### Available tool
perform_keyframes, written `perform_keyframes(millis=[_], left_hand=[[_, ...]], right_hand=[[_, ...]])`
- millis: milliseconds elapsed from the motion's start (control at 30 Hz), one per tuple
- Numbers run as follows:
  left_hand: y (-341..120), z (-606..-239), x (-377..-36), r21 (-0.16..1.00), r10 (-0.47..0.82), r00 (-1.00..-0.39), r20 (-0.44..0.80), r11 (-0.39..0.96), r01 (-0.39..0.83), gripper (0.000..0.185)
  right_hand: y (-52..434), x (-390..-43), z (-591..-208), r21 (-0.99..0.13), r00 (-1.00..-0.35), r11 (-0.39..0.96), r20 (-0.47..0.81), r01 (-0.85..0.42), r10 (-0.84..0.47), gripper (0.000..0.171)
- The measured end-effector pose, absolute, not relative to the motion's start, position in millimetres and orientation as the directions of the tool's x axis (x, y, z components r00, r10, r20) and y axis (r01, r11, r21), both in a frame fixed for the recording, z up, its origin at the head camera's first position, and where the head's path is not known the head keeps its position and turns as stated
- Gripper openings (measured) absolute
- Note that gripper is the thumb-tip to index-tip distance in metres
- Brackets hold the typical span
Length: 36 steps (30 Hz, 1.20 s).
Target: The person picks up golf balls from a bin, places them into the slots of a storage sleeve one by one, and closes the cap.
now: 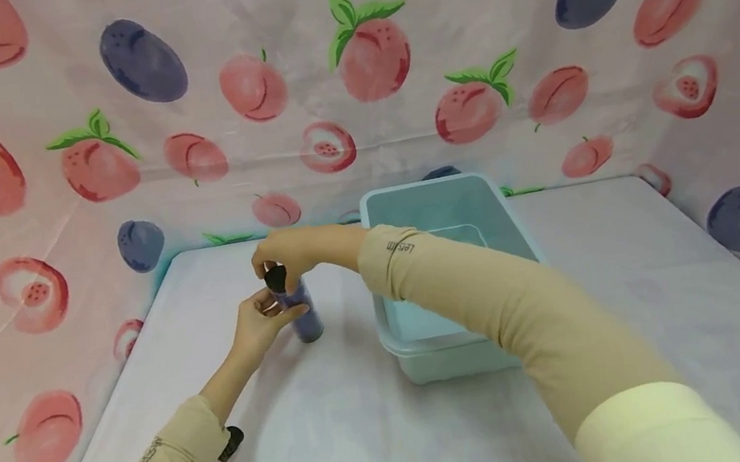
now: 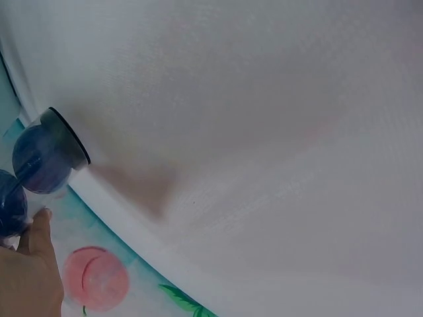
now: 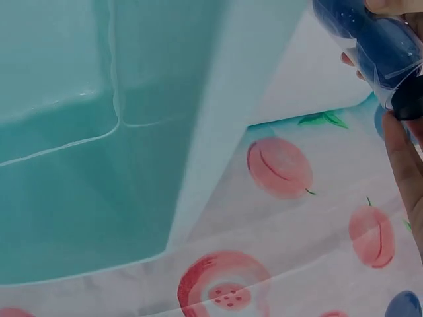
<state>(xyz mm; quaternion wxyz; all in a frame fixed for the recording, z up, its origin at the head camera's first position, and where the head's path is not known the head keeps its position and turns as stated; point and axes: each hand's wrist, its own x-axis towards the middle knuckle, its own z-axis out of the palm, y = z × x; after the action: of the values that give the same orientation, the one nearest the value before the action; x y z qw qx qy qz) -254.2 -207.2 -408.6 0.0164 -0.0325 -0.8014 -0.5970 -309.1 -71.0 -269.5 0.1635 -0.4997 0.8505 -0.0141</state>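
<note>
A clear tube with dark blue balls inside stands a little tilted over the table, left of the bin. My left hand grips it around the middle, thumb across the near side. From above, my right hand holds the black cap at the tube's top end between thumb and fingers. In the right wrist view the cap sits on the tube's end with fingertips against it. The left wrist view shows the tube's dark-rimmed base and part of the balls.
A pale blue-green plastic bin stands right of the tube, partly hidden under my right forearm. A small black object shows beside my left cuff. The white table backs onto a fruit-print cloth.
</note>
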Motion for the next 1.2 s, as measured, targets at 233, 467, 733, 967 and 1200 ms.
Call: perform_keyframes(millis=[233,467,733,967,1200], left_hand=[[-211.3,-410.8,-249.1,0.950,0.021,-0.998,0.056,0.305,0.060,0.051],[-211.8,-411.0,-247.5,0.946,0.018,-0.997,0.069,0.317,0.071,0.050],[-210.6,-411.7,-249.8,0.949,0.032,-0.996,0.086,0.301,0.091,0.050],[-209.8,-409.5,-252.1,0.947,0.034,-0.994,0.100,0.303,0.106,0.049],[-207.5,-408.7,-255.4,0.938,0.038,-0.993,0.116,0.325,0.122,0.048]], right_hand=[[-80.1,-305.9,-275.3,-0.112,-0.444,0.490,-0.287,-0.865,-0.849,0.044],[-85.0,-303.0,-276.7,-0.045,-0.457,0.490,-0.298,-0.870,-0.838,0.042],[-86.1,-304.0,-277.3,0.005,-0.467,0.488,-0.298,-0.873,-0.833,0.047],[-87.2,-307.2,-274.5,-0.019,-0.460,0.486,-0.292,-0.874,-0.839,0.046],[-84.9,-304.7,-271.0,0.012,-0.459,0.480,-0.314,-0.877,-0.831,0.045]])
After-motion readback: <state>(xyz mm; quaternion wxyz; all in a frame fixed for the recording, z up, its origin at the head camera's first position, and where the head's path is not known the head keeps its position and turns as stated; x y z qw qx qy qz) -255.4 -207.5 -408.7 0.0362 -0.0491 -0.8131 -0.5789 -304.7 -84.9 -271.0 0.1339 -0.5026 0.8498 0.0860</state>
